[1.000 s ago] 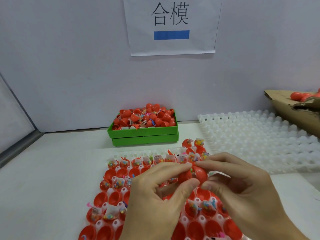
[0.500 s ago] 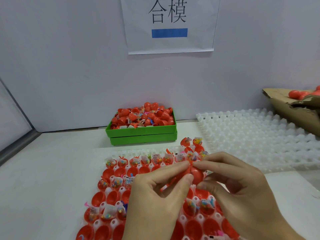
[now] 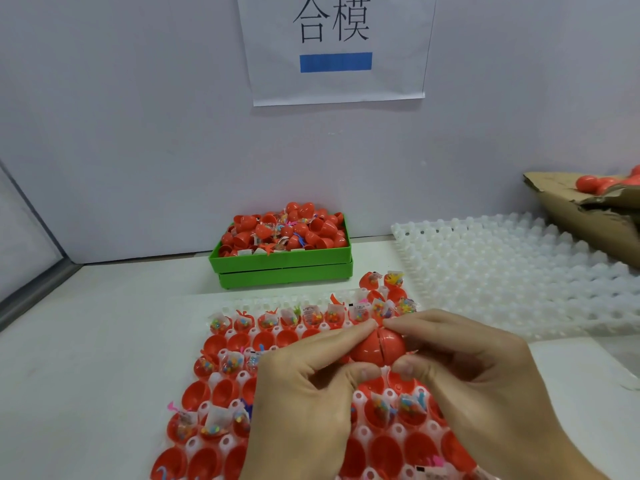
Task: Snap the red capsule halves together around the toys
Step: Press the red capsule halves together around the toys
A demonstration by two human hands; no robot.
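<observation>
I see both hands over the tray | left hand and right hand fingers pinch one capsule | seam visible

A round red capsule is up in the air, just above the white tray. Its two halves meet with a thin dark line down the middle. Many open red halves sit in the tray, some with little bagged toys inside.

Bright, even overhead light; soft shadows lie under both hands; wide-angle bending at the edges; near hands slightly soft.
</observation>
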